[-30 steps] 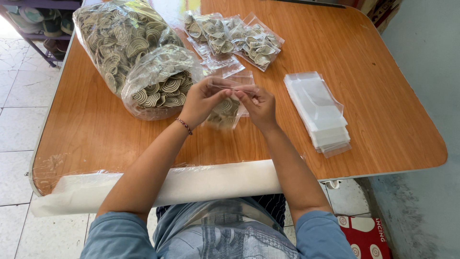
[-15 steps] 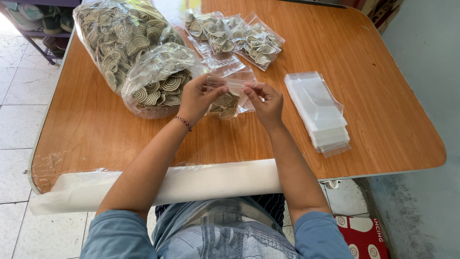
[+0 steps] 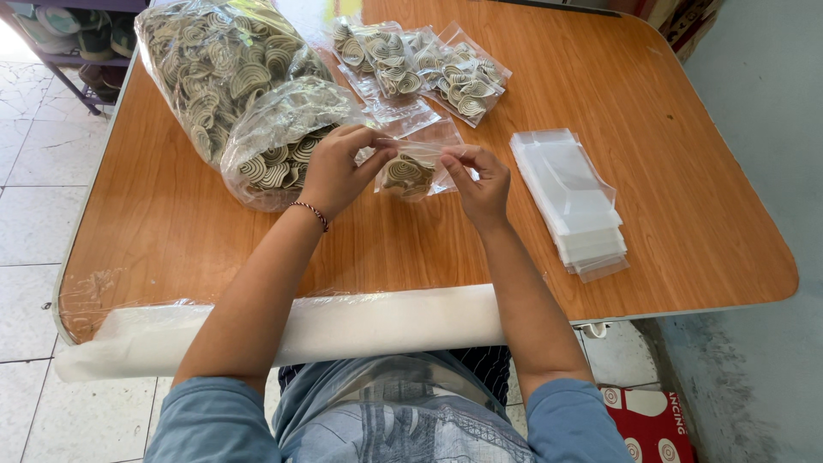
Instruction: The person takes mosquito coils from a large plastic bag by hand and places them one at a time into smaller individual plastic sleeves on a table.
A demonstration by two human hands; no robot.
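Observation:
Both hands hold a small clear bag (image 3: 411,170) with a few pale spiral pieces inside, just above the wooden table (image 3: 669,171). My left hand (image 3: 339,167) pinches the bag's upper left edge; a thin bracelet is on that wrist. My right hand (image 3: 482,182) pinches the upper right edge. A large clear bag (image 3: 231,81) full of the same spiral pieces lies to the left, touching my left hand.
Filled small bags (image 3: 429,64) lie at the far middle of the table. A stack of empty clear bags (image 3: 570,201) sits to the right. A roll of plastic-wrapped white material (image 3: 343,326) runs along the near edge. A red box (image 3: 651,420) stands on the floor.
Both hands have lifted the small bag slightly and shifted along its top edge; the right hand moved a little to the right. The other things stayed put.

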